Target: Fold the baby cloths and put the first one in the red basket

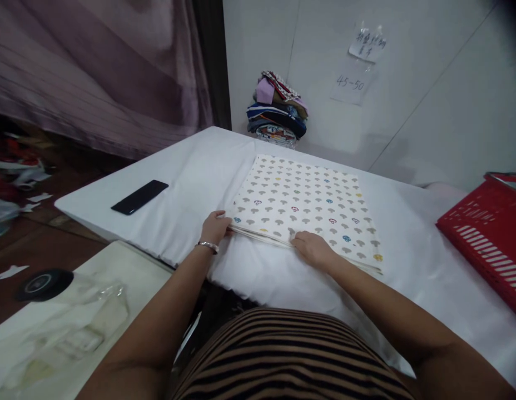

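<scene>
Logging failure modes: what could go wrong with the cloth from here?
Left hand holds the cloth by its near left corner, right hand mid-edge: the unheld near right corner could skew. Layers along that edge might slip apart. The wrinkled white cover underneath could bunch if dragged.

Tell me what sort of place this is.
Probably an indoor workroom for fabric goods: a printed cloth lies flat on a white-covered table, folded fabrics are piled near the wall, and a handwritten "45-50" sheet hangs there.
</scene>
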Available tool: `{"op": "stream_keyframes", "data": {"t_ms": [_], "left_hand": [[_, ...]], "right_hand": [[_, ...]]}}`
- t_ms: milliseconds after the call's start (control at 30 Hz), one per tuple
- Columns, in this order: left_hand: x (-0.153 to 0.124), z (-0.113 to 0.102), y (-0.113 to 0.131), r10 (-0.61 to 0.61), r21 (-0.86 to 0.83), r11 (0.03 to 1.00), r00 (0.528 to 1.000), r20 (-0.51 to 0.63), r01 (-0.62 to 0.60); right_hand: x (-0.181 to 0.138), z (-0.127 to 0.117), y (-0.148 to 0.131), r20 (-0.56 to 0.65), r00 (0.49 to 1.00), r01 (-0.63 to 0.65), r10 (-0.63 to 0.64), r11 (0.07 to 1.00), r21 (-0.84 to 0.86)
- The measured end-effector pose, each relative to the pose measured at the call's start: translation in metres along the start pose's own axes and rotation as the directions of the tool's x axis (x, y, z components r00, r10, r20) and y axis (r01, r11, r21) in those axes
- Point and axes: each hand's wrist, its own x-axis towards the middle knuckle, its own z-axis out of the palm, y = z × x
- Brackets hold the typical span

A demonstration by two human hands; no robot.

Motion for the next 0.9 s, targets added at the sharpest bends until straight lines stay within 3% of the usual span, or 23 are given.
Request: {"op": "stream_keyframes", "data": {"t_ms": [133, 267, 333, 433, 500, 567, 733, 900], "left_hand": [[-0.006, -0.006, 0.001, 0.13, 0.301, 0.944, 0.991, 0.033, -0.134], [-0.019, -0.012, 0.006, 0.4, 0.681, 0.647, 0.913, 0.081, -0.344], [-0.025, -0.012, 0.008, 0.567, 0.748, 0.481, 0.813, 0.132, -0.457], [-0.032, -0.009, 0.01, 0.715, 0.677, 0.212, 0.584, 0.384, -0.705], [-0.035, -0.005, 0.01, 0.686, 0.549, 0.079, 0.445, 0.576, -0.832], [-0.037, 0.0, 0.011, 0.623, 0.457, 0.023, 0.37, 0.689, -0.889], [-0.034, 0.01, 0.016, 0.505, 0.413, -0.028, 0.344, 0.792, -0.91], [-0.025, 0.013, 0.017, 0.43, 0.328, -0.107, 0.254, 0.866, -0.939]], "right_hand": [[-0.003, 0.004, 0.0, -0.081, 0.995, 0.054, -0.05, 0.998, 0.041], [-0.002, 0.01, 0.001, -0.101, 0.994, 0.035, -0.036, 0.999, -0.009], [0.0, 0.012, 0.0, -0.104, 0.994, 0.017, -0.021, 0.999, -0.045], [0.004, 0.014, -0.003, -0.133, 0.991, 0.006, -0.015, 0.998, -0.068], [0.009, 0.014, -0.006, -0.152, 0.988, 0.01, -0.021, 0.997, -0.073], [0.014, 0.013, -0.009, -0.166, 0.986, 0.021, -0.034, 0.997, -0.078], [0.024, 0.015, -0.012, -0.163, 0.985, 0.044, -0.054, 0.997, -0.062], [0.026, 0.016, -0.009, -0.127, 0.991, 0.04, -0.042, 0.999, -0.02]]}}
